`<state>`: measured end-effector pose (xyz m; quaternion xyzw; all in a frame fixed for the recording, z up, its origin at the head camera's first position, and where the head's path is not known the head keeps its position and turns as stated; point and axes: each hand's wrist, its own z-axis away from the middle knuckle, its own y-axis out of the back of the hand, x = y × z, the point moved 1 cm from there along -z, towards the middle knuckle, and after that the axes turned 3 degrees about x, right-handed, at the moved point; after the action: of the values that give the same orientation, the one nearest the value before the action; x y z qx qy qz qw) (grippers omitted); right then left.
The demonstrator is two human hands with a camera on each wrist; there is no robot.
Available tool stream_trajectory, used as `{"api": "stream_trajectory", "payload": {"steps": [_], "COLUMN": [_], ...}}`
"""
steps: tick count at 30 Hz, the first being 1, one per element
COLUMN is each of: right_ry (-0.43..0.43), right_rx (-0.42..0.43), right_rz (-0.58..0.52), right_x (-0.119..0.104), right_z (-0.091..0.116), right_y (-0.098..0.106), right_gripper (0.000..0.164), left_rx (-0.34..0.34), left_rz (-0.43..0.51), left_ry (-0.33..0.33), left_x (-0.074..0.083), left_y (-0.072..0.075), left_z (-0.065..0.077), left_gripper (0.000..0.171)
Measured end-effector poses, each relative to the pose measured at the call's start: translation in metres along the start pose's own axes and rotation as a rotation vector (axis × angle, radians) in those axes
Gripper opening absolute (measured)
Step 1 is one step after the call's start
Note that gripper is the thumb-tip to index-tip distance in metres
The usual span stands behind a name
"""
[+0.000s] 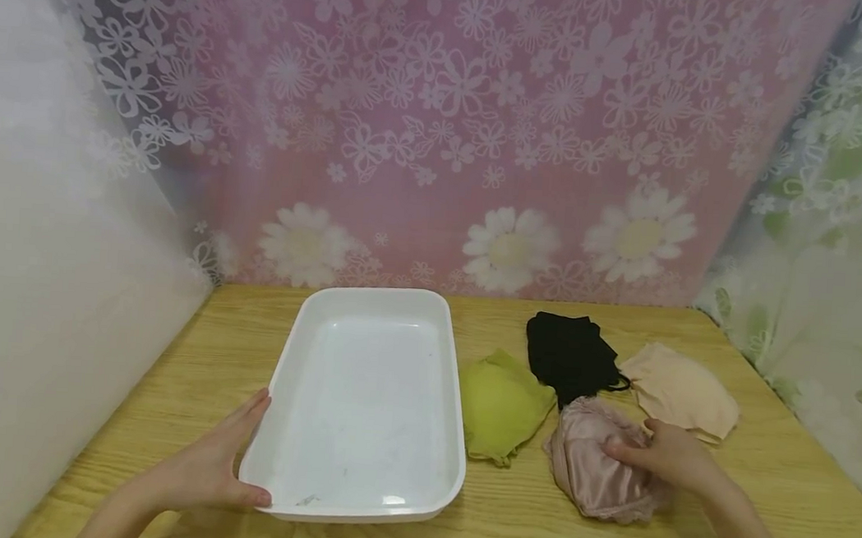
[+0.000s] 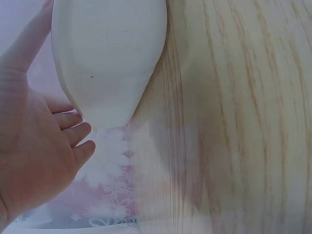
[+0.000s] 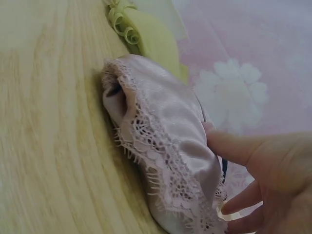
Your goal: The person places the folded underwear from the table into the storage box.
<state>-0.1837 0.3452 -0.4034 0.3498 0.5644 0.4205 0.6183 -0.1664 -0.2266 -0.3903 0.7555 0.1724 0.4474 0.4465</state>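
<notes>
nearest the lens, we have the left hand (image 1: 215, 463), fingers stretched and lightly bent along the outer side of a white tray (image 1: 370, 413), thumb out on its near rim, spanning the corner without a closed grip. lovely smooth, glossy thing, that tray: a long rectangle with rounded corners, a raised lip and a grey scuff on its floor.

over to the right hand (image 1: 667, 458), and here's the grip: thumb on top, fingers at the far edge, pinching a pink satin bra (image 1: 589, 472). it lies on the table right of the tray, a domed cup with shiny creases and a fringed, openwork lace border, well seen from the right wrist.

between the two sits an olive bra (image 1: 504, 409), matte and softly rounded, with curled straps. behind, a flat black garment (image 1: 570, 351) trails a thin loop towards a smooth beige piece (image 1: 683, 391), gently wrinkled. all on a yellowish wood-grain table (image 1: 227, 331), backed by a pink flowered sheet (image 1: 403, 243).
</notes>
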Motion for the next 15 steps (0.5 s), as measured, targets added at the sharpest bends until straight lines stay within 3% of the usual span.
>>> {"api": "stream_trajectory", "payload": {"steps": [6,11,15], "right_ry": [0.019,-0.011,-0.005], "right_rx": [0.046,0.018,-0.014], "right_rz": [0.065,-0.027,-0.088], "right_x": [-0.0065,-0.0106,-0.0074], "right_z": [-0.0013,0.0004,0.0012], "right_y": [-0.0044,-0.003,-0.0007], "right_gripper": [0.067,0.049,0.046], "left_rx": [-0.004,-0.007,-0.016], "left_rz": [-0.013,-0.009,0.002], "left_ry": [0.004,0.011,0.023], "left_x": [0.0014,0.0014,0.0002], "left_y": [0.0007,0.0004,-0.0003], "left_z": [0.0002,0.0,-0.0005], "left_gripper": [0.114,0.114,0.114]}}
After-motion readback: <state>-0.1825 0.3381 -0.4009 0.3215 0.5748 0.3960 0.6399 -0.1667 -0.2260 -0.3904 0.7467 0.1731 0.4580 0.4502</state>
